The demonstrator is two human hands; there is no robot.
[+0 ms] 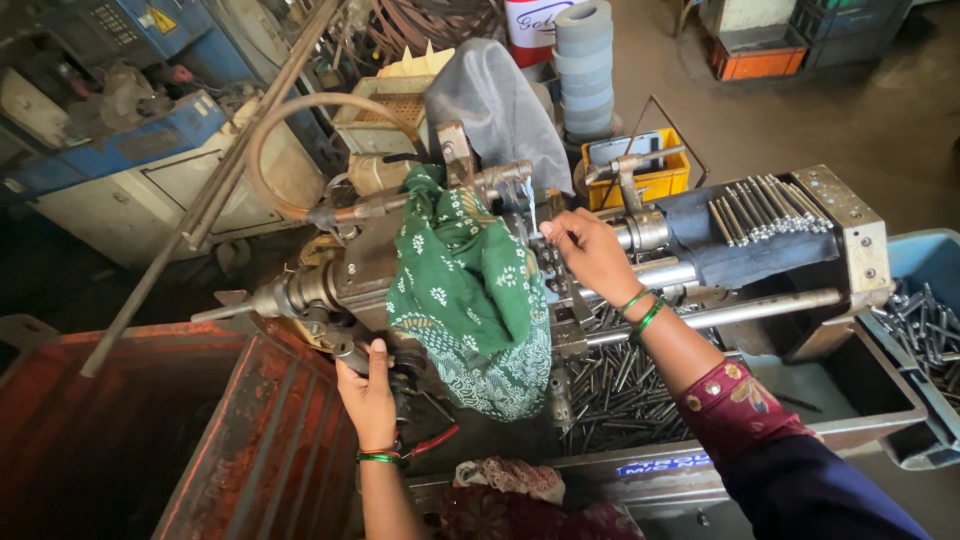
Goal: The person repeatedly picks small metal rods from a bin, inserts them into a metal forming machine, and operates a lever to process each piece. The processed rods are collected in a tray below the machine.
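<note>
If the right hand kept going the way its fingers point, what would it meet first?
Probably the green patterned cloth draped over the machine; the right hand points left toward it, fingers pinched near the cloth's edge. Depth is unclear.

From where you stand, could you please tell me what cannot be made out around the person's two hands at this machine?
All in the head view:
- What the right hand pinches: too small, fingertips cover it.
- The machine body behind the green patterned cloth: draped over and hidden.
- What the left hand grips: a dark lever or handle, shadowed and covered by the palm.
- The blue plastic bin of metal rods: cut off by the right edge.
</note>
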